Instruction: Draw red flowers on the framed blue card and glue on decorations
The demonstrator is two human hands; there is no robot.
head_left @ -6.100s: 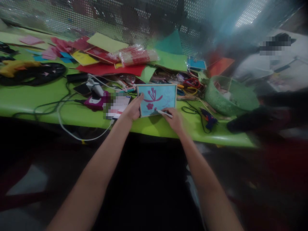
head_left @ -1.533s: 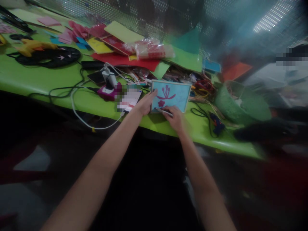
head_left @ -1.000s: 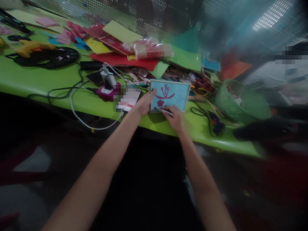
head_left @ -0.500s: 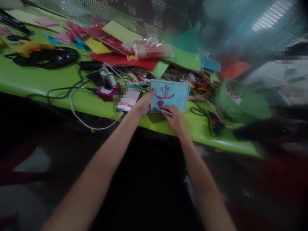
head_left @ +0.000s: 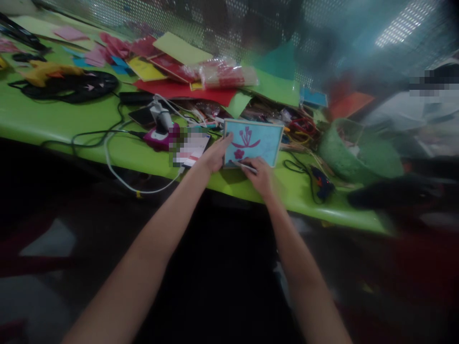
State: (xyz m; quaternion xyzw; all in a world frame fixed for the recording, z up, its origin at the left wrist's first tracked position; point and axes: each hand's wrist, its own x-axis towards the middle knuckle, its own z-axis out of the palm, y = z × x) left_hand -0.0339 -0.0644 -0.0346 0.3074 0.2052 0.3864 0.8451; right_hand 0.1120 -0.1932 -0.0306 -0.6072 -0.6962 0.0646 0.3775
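A light-blue framed picture (head_left: 269,143) with a pale border stands tilted on the green table's front part. It bears a dark pink plant shape and a small flower (head_left: 238,154). My left hand (head_left: 217,152) is closed on the picture's left edge, thumb on the front. In my right hand (head_left: 258,173) a thin, pale pen-like tool (head_left: 246,166) is pinched, its tip at the picture's lower left, below the flower. What kind of tool it is, I cannot make out. Just left of my left hand lies a phone (head_left: 191,148) with a lit screen and a white cable.
A purple power strip (head_left: 159,136) with cords lies left. A dark glue gun (head_left: 322,184) and a green basket (head_left: 330,148) are at right. Coloured paper sheets (head_left: 182,48) and a plastic-wrapped packet (head_left: 229,76) pile up behind. A black sandal-like item (head_left: 88,87) sits far left on the green table (head_left: 43,117).
Almost nothing differs. Both hands keep their hold, and the picture and tool stay in the same place.
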